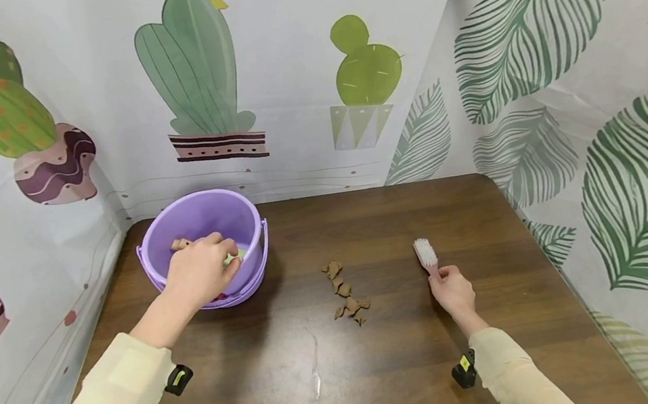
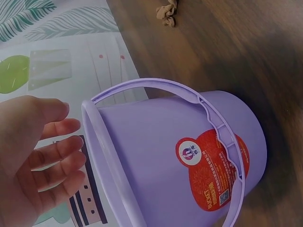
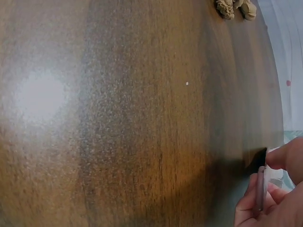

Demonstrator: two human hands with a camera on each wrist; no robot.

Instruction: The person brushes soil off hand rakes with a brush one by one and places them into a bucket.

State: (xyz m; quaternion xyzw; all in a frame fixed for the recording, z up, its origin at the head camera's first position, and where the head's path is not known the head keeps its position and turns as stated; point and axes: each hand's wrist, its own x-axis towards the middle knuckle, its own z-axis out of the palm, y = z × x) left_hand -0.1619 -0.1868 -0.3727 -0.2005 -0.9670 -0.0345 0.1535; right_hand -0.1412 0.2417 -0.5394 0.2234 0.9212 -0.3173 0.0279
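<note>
My left hand (image 1: 200, 267) hangs over the mouth of a purple bucket (image 1: 202, 211), its fingers loosely bent. The left wrist view shows nothing between the thumb and fingers of that hand (image 2: 42, 151), which is beside the rim of the bucket (image 2: 142, 137). A tan piece (image 1: 180, 244) and something light green show inside the bucket, partly hidden by the hand. On the right, my right hand (image 1: 455, 292) grips the pink handle of a brush (image 1: 426, 253) with white bristles. The brush head points away from me. Brown crumpled scraps (image 1: 344, 289) lie on the table between both hands.
The dark wooden table (image 1: 394, 363) meets a cloth backdrop printed with cacti and leaves (image 1: 296, 83) at its back and sides. The bucket stands at the back left corner, its purple handle (image 2: 165, 85) hanging down. A small white speck (image 3: 187, 83) lies on the wood.
</note>
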